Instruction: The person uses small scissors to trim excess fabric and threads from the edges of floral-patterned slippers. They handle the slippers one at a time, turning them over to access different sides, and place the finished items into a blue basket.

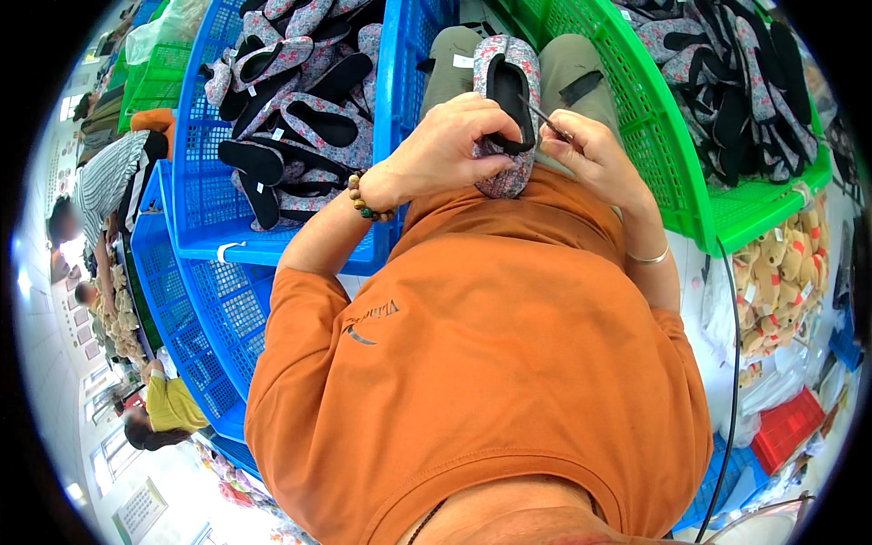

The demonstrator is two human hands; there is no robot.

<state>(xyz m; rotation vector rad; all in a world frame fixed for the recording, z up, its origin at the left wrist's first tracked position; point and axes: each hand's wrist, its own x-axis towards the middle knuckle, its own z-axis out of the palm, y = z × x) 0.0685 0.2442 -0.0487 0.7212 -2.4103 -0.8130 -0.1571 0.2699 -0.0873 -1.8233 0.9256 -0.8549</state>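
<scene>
A grey slipper (509, 84) with a red floral pattern and black lining lies lengthwise over my lap. My left hand (454, 145) is closed on its near end, thumb on the outside and fingers curled over the rim of the opening. In my right hand (592, 156), fingers pinch a slim dark metal tool (552, 123). Its tip points into the slipper's opening by the right rim. Whether it is tweezers or small scissors I cannot tell. A small white tag (463, 62) sits by the slipper's far left side.
At my left a blue crate (389, 118) holds many similar slippers (322, 123); a green crate (668, 136) at my right holds more. Further blue crates (195, 313) stand behind on the left. Plush toys (781, 272) lie at the right, near a cable (734, 363). Other people work far left.
</scene>
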